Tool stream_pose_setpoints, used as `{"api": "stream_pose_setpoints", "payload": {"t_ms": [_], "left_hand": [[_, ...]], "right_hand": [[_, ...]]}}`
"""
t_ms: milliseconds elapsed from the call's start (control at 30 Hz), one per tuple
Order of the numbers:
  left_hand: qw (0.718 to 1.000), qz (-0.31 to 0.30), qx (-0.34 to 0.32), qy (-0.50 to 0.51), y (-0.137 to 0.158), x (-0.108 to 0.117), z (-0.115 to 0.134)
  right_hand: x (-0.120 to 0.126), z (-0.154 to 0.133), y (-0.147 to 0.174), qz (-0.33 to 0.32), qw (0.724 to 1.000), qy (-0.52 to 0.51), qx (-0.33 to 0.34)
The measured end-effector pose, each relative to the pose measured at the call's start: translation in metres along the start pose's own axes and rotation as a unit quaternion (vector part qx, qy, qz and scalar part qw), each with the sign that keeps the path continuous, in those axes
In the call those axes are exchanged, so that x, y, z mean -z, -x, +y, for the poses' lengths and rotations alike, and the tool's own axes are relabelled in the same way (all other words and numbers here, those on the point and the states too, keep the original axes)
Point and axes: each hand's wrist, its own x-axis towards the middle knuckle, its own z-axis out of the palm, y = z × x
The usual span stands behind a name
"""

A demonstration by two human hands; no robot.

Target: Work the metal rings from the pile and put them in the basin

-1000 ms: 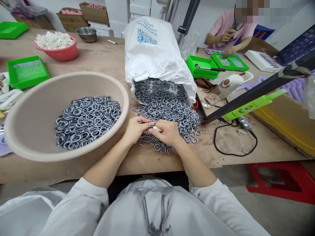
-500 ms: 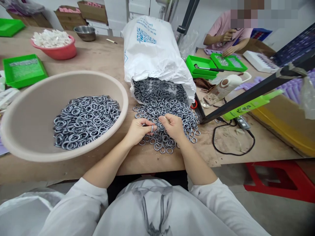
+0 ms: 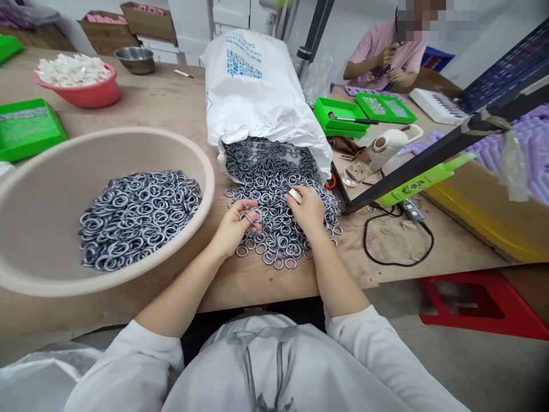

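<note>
Pinched in the fingers of my left hand (image 3: 231,230) is a grey ring (image 3: 247,218), held over the near left side of the ring pile. My right hand (image 3: 310,210) is closed around a short cream-handled tool (image 3: 295,195) with a dark tip; its exact kind I cannot make out. Both hands are a little apart above the heap of grey rings (image 3: 274,226), which spills from the mouth of a white sack (image 3: 261,103) lying on the table. To the left, a large beige basin (image 3: 51,166) holds many similar rings (image 3: 141,217).
A dark metal post (image 3: 412,154) slants across the right side, near a bottle (image 3: 377,149) and a black cable (image 3: 364,246). Green trays (image 3: 337,129) and a co-worker (image 3: 381,57) are beyond. A red bowl (image 3: 96,94) of white pieces stands back left.
My hands have drawn apart, the left one moving slightly left with the ring. The cream-handled tool now shows in my right hand. The view has shifted a little.
</note>
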Motion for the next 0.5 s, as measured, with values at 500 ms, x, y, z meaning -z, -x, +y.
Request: {"api": "stream_pose_setpoints", "payload": {"t_ms": [500], "left_hand": [[0.984,0.051,0.103,0.136,-0.005,0.003,0.006]], "right_hand": [[-0.009,0.003,-0.006,-0.044,0.995,-0.091,0.023]]}}
